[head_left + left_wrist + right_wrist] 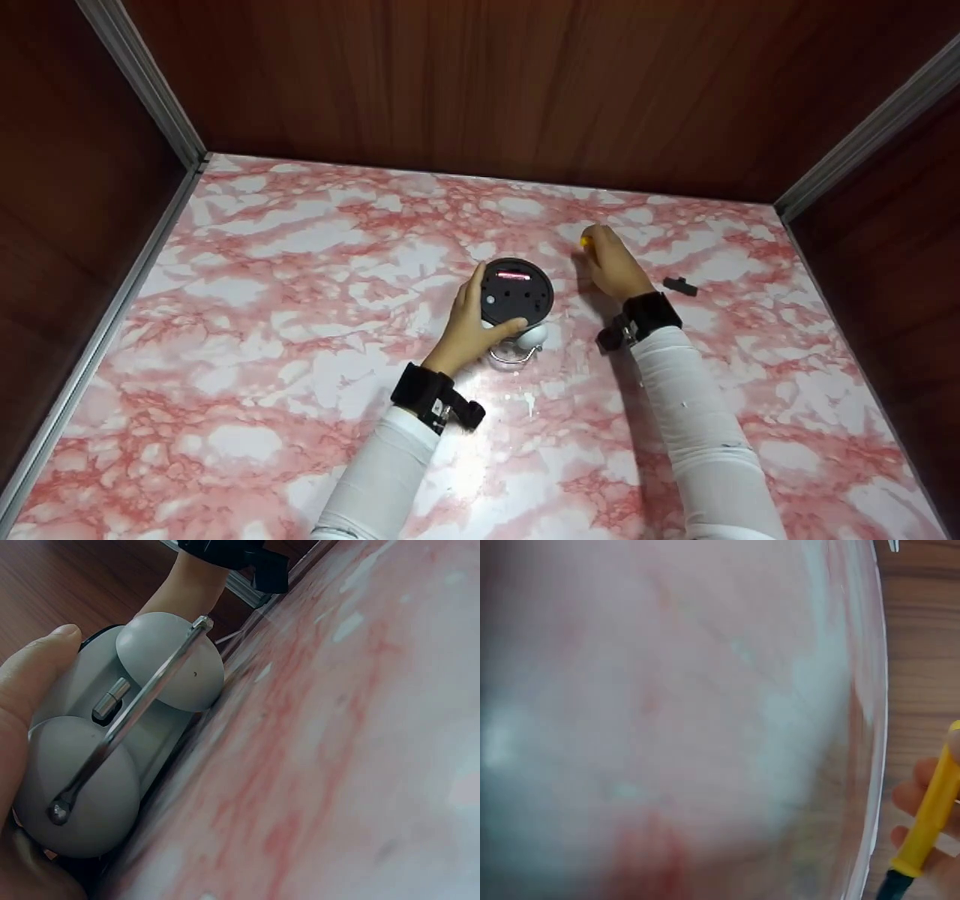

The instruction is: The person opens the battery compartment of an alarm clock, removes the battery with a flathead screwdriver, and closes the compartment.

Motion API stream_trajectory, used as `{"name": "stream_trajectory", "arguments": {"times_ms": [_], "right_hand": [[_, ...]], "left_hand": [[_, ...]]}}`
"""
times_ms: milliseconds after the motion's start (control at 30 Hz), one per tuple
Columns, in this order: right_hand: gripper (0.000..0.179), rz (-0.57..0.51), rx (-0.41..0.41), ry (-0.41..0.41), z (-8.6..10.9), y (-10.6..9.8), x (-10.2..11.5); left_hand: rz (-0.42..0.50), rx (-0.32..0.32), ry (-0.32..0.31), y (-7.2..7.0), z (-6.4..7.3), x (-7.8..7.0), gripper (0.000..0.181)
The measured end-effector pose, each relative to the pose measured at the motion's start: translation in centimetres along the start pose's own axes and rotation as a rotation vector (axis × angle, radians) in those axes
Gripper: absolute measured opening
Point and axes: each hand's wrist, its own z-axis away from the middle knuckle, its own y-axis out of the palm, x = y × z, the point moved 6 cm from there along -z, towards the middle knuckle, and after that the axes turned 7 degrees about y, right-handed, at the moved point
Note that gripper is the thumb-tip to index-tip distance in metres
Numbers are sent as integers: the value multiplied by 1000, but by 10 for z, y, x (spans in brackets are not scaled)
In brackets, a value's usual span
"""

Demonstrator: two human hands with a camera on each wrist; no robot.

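Note:
A twin-bell alarm clock (517, 300) stands with its dark back turned up toward me, bells toward my body. My left hand (471, 322) grips it by the rim, thumb at the lower edge. In the back, the battery slot is uncovered and a pink battery (514, 275) shows in it. The left wrist view shows the grey bells (79, 784), the hammer (111, 699) and the metal carrying handle (135, 714). To the right of the clock, my right hand (611, 262) holds a slim yellow stick-shaped tool (930, 814) with a dark end; its kind I cannot tell.
A small black cover piece (680, 286) lies on the table to the right of my right wrist. The marbled red-and-white tabletop (300, 337) is walled by dark wood panels (480, 90) at the back and sides, with metal strips at the corners.

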Motion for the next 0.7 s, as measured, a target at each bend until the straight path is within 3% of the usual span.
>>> {"name": "stream_trajectory", "arguments": {"times_ms": [167, 400, 500, 700], "right_hand": [[18, -64, -65, -14, 1, -6, -3], [24, -183, -174, 38, 3, -16, -1], [26, -342, -264, 43, 5, -23, 3], [16, -764, -455, 50, 10, -34, 9]], "left_hand": [[-3, 4, -9, 0, 0, 0, 114], [-4, 6, -22, 0, 1, -1, 114], [2, 3, -26, 0, 0, 0, 114], [2, 2, -32, 0, 0, 0, 115]]}}
